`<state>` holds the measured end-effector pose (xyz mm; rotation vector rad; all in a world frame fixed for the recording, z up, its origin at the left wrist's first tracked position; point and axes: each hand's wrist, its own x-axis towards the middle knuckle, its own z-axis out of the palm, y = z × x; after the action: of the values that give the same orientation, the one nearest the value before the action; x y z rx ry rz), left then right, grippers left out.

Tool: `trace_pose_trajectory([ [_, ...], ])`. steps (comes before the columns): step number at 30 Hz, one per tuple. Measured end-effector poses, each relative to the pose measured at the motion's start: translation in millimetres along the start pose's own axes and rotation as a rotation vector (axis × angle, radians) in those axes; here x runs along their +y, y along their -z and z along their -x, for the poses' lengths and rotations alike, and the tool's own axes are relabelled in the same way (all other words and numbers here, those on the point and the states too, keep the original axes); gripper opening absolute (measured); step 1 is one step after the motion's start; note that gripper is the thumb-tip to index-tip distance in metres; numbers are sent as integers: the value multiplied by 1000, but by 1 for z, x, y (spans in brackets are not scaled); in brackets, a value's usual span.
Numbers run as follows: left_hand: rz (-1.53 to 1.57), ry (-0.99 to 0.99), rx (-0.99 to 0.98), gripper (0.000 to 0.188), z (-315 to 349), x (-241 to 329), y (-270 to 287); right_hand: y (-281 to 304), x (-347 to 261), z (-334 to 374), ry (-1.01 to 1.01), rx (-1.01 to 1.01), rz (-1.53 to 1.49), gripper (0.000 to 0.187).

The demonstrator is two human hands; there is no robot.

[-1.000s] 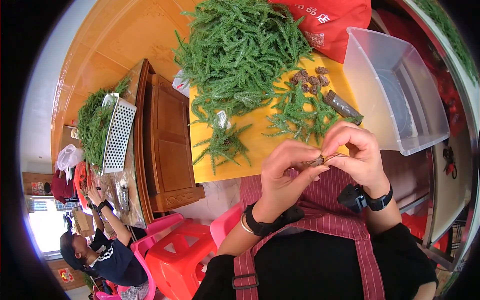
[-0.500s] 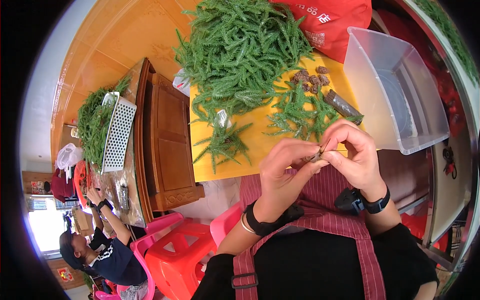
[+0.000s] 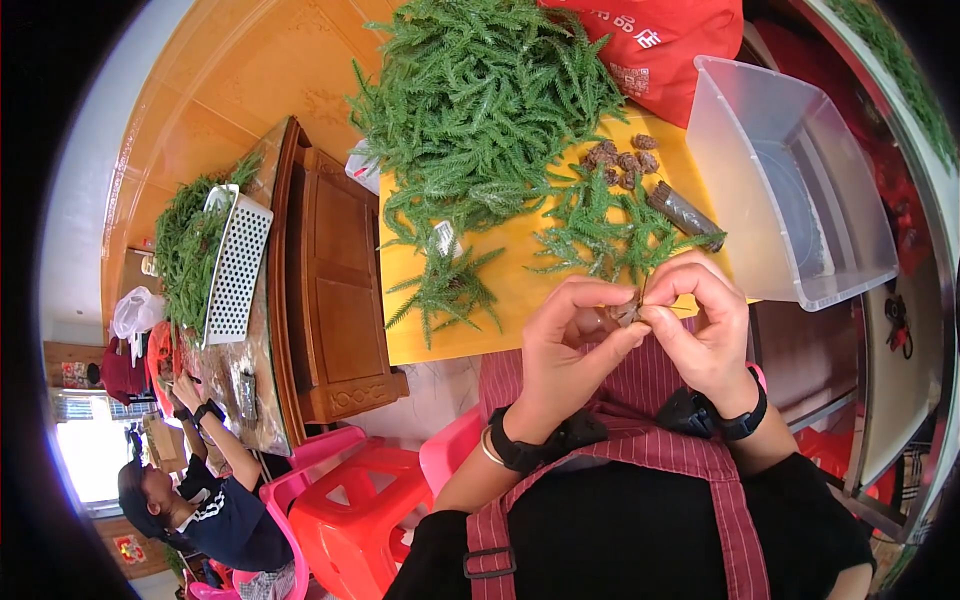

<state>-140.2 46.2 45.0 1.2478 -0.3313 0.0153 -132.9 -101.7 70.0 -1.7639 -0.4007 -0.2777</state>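
My left hand [image 3: 575,335] and my right hand [image 3: 702,325] meet at the table's front edge, fingertips nearly touching. The left one pinches a small brownish piece [image 3: 626,313], mostly covered by its fingers. A thin dark wire [image 3: 644,287] sticks up between the fingertips, pinched by the right hand. Just beyond them lie loose green artificial pine sprigs [image 3: 590,235], a wrapped bundle of thin brown wires [image 3: 685,211] and several small pine cones [image 3: 628,162].
A big heap of green pine sprigs [image 3: 480,110] covers the yellow table [image 3: 405,335]. Right of it stand a clear plastic bin [image 3: 745,190] and a red bag [image 3: 670,60]. Leftward are a red stool [image 3: 345,520], a white perforated basket [image 3: 238,270] and another person [image 3: 230,520] working.
My right hand has turned slightly and dropped a little at the wrist. Both hands keep pinching the small brownish piece and the wire.
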Motion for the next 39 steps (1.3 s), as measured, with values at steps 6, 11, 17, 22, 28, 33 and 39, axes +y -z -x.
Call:
trace_pose_trajectory([
  [6,-45,-39,-18,32,-1,2,-1,-1,4,-2,59,71,11,9],
  [11,-68,-57,-28,29,0,1,-1,2,6,-2,65,51,-8,10],
  [17,-184,-75,-10,29,1,-2,2,2,6,-3,92,56,25,10],
  [22,-231,-112,9,28,-1,0,0,4,3,-2,32,4,14,9],
  [28,-284,-102,25,27,-3,3,0,1,1,-4,-57,12,17,8],
  [33,-117,-64,24,22,-8,6,-3,-2,3,-7,47,52,208,9],
  [39,-49,-31,99,10,-13,1,-2,-3,1,-13,171,-1,319,12],
])
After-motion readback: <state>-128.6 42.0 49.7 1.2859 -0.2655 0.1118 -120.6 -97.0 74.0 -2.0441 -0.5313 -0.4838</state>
